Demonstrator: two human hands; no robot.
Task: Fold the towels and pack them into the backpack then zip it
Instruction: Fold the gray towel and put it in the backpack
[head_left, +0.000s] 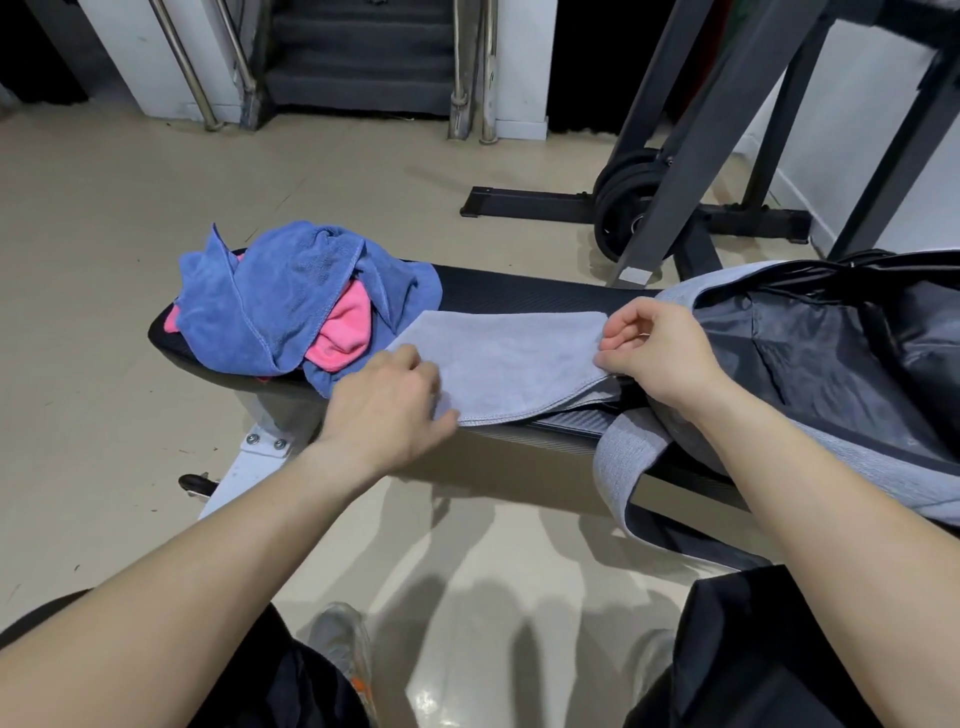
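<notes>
Place was gym. Padded black workout bench (519, 296) ran across centre of frame. Black weight plates (621, 208) leaned against dark steel rack frame (727, 130) at upper right. Beige glossy floor (104, 234) all round. Carpeted stairs (363, 57) with metal handrails (192, 67) at top centre.

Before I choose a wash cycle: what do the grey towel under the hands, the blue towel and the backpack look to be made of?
Grey towel: soft matte microfibre-like cloth, judging by its fine short nap and stitched hem. Blue towel: likely the same plush microfibre, fuzzy, with an overlocked edge. Backpack: grey woven fabric shell with visible knit-like texture; its dark lining looks like slick nylon or polyester, since it shines and creases.
</notes>
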